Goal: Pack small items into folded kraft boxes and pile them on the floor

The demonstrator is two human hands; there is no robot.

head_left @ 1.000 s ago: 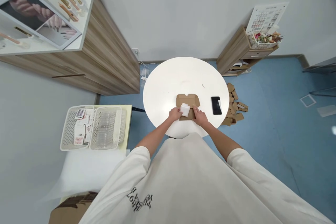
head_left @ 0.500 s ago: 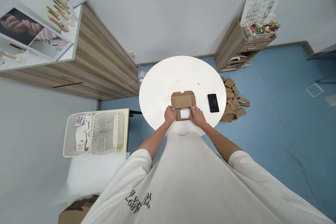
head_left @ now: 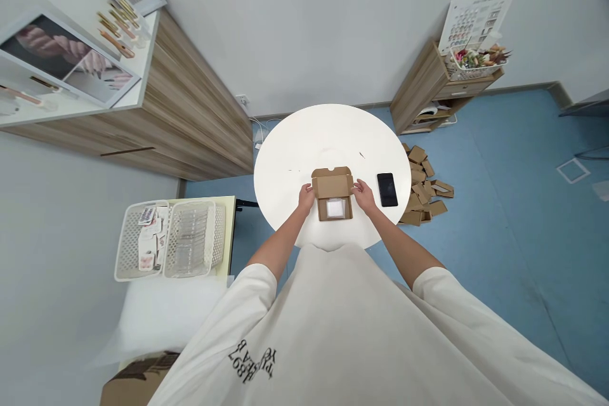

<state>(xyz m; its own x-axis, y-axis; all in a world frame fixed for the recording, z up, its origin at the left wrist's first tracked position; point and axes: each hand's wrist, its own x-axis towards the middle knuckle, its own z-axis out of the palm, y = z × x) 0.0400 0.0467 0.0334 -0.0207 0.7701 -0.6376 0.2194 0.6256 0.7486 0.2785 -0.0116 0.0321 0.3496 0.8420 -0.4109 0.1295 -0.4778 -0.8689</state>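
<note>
A small brown cardboard box (head_left: 333, 186) lies open on the round white table (head_left: 323, 139), with its lid standing up at the far side. Inside its tray lies a white packet (head_left: 335, 207). My left hand (head_left: 307, 196) grips the left side of the lid, fingers curled on its edge. My right hand (head_left: 364, 195) holds the right side in the same way. Both hands are level with the hinge of the lid.
A black phone (head_left: 387, 189) lies on the table right of the box. Several folded brown boxes (head_left: 423, 187) are heaped on the blue floor. Two white baskets (head_left: 169, 240) sit on a side table at left. A wooden cabinet (head_left: 190, 108) stands behind.
The white packet went from my hands into the box tray. My hands then slid from the tray's sides up to the lid's sides.
</note>
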